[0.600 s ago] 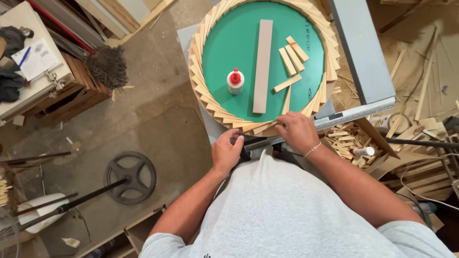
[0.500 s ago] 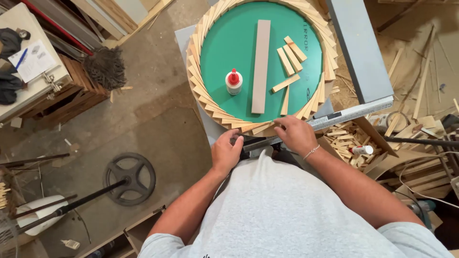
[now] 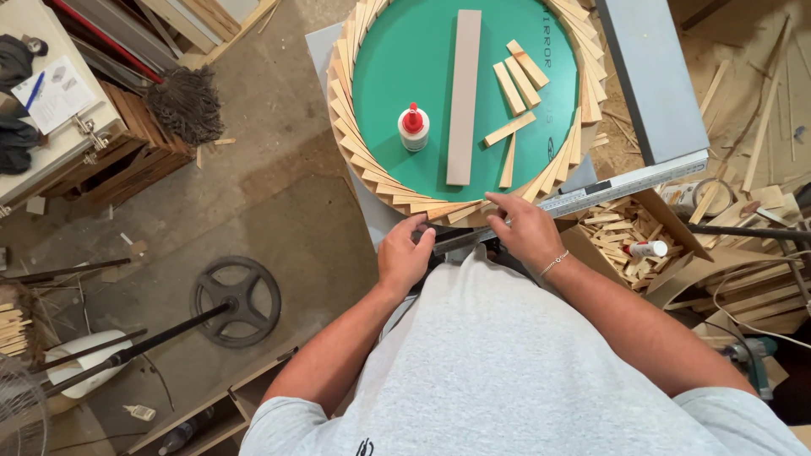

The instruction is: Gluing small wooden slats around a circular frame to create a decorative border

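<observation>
A round green disc (image 3: pixel 422 76) lies on a grey table, ringed by overlapping slanted wooden slats (image 3: pixel 355 143). On the disc stand a white glue bottle with a red cap (image 3: pixel 413 127), a long flat board (image 3: pixel 464 93) and several short wood strips (image 3: pixel 517 80). My left hand (image 3: pixel 404 256) rests at the near table edge, fingers curled on the end of a long metal ruler (image 3: pixel 591 192). My right hand (image 3: pixel 525 230) presses on the same ruler, fingertips touching a slat at the ring's near rim.
A cardboard box of wood offcuts (image 3: pixel 625 232) with a small bottle sits right of me. A grey panel (image 3: pixel 650 76) lies at the upper right. A black wheel (image 3: pixel 236 301), a broom head (image 3: pixel 182 105) and a cluttered bench (image 3: pixel 51 127) are on the left.
The view has tilted closer, so the disc sits higher and larger in frame. Both hands stay at the ruler by the ring's near rim, my right hand shifted slightly.
</observation>
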